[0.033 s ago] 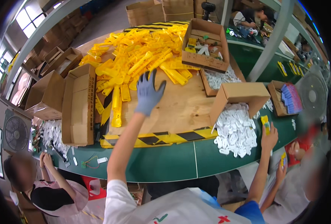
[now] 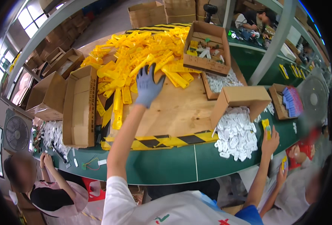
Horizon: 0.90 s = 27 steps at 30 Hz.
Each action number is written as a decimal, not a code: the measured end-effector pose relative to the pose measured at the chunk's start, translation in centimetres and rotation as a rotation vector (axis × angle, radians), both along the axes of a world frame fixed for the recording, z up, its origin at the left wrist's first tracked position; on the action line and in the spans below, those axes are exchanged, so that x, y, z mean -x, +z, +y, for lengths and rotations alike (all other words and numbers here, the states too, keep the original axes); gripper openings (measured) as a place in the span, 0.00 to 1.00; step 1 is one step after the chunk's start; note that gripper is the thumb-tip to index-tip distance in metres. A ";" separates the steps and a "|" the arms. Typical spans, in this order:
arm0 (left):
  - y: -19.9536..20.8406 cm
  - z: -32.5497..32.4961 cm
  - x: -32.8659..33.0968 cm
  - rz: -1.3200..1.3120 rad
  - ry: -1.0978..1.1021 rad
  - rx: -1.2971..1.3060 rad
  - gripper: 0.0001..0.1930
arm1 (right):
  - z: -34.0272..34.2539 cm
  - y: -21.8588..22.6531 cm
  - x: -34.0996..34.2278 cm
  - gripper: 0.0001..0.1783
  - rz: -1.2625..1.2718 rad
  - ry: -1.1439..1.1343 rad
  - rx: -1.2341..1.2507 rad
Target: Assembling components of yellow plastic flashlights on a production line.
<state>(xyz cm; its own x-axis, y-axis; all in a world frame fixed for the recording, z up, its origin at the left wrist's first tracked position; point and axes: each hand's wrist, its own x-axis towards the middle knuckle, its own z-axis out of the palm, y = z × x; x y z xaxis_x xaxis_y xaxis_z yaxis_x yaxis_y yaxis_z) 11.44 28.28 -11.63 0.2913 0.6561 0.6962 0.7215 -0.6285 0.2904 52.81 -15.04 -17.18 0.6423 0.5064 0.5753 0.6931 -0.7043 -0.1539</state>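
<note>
My left hand (image 2: pixel 149 89), in a grey glove with dark fingertips, reaches forward with its fingers spread and holds nothing. Its fingertips are at the near edge of a big heap of yellow plastic pieces (image 2: pixel 136 56), long and flat with rounded ends; whether they touch one cannot be told. My bare right hand (image 2: pixel 271 141) is closed round the lower end of a small yellow plastic piece (image 2: pixel 265 125), above the green table at the right. Beside that hand lies a pile of small white plastic parts (image 2: pixel 236 135), spilling from a tipped cardboard box (image 2: pixel 246 94).
Cardboard boxes (image 2: pixel 80 112) stand left of the wooden board (image 2: pixel 166 116), which has yellow-black striped edges. An open box of mixed parts (image 2: pixel 206 45) sits behind it at right. Co-workers sit close on both sides; the right one's hand (image 2: pixel 282 174) holds a yellow piece. A metal post (image 2: pixel 272 45) rises at right.
My left hand has moved slightly forward, nearer to the yellow heap. My right hand stays closed on its yellow piece in about the same place.
</note>
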 end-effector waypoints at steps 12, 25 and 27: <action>2.5 5.7 -6.2 0.702 -0.385 0.539 0.34 | -3.2 -4.0 13.8 0.07 0.284 0.169 -0.423; 7.0 28.6 -11.2 0.196 -0.084 0.093 0.31 | -2.5 -5.1 13.1 0.08 0.311 0.123 -0.262; 5.7 34.3 -14.0 0.248 0.071 0.046 0.39 | -3.0 -4.6 13.9 0.12 0.239 0.078 -0.225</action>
<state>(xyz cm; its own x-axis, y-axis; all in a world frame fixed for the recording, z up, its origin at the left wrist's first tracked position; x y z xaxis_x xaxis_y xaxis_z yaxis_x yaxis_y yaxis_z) 25.44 62.60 -5.89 0.4014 0.7103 0.5782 0.8162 -0.5639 0.1261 38.94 -18.07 -21.77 0.7366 0.4372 0.5160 0.6694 -0.5804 -0.4638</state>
